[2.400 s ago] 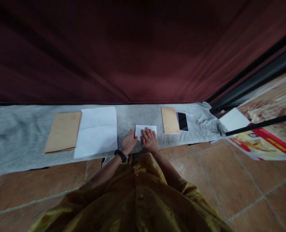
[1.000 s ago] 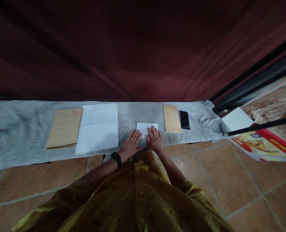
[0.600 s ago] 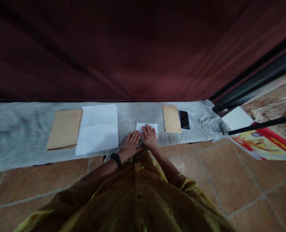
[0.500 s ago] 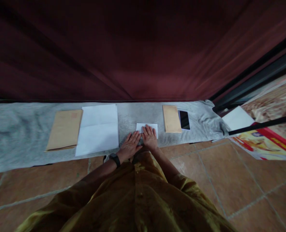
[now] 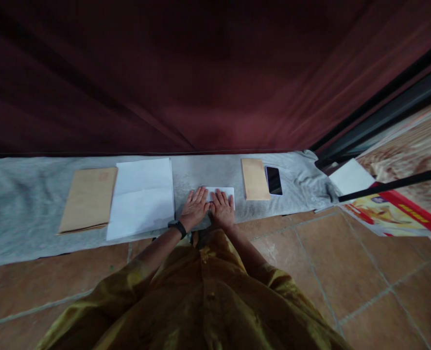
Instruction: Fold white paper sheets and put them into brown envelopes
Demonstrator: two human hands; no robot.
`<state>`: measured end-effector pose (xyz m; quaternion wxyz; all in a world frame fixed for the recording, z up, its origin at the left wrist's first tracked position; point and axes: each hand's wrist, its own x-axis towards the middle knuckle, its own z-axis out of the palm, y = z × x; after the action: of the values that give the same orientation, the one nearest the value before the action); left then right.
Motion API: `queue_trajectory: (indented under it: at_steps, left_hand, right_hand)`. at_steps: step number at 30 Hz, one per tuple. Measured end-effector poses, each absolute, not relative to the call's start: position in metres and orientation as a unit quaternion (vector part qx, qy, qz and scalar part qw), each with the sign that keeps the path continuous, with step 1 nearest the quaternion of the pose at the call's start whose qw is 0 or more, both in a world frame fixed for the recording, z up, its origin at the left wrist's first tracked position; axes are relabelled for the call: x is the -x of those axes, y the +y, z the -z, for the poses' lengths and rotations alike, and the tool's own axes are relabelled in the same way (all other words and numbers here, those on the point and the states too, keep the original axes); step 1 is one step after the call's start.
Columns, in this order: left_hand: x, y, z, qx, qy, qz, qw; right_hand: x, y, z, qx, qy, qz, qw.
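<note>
We rest our right grip (image 5: 221, 208), fingers spread, on the white paper (image 5: 229, 190). Our left grip (image 5: 195, 208), likewise spread, lies at the paper's edge.

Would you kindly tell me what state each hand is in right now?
Left hand: open, flat at the left edge of the small white paper.
Right hand: open, flat on that paper, grasping nothing.
</note>
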<state>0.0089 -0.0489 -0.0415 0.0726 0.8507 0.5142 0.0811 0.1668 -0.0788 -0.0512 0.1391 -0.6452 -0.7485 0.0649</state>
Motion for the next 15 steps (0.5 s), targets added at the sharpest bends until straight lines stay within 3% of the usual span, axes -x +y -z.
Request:
queue_trajectory:
  at_steps: [7,15]
  left_hand:
    - [-0.004,-0.052,0.038,-0.852,0.514,-0.073,0.068]
    - [0.001,-0.055,0.037,-0.860,0.500,-0.074,0.065]
  right_hand:
    - [-0.169,-0.083,0.061,0.661,-0.731,-0.024,0.168]
    - [-0.194,-0.082,0.057,0.612,-0.779,-0.021,0.133]
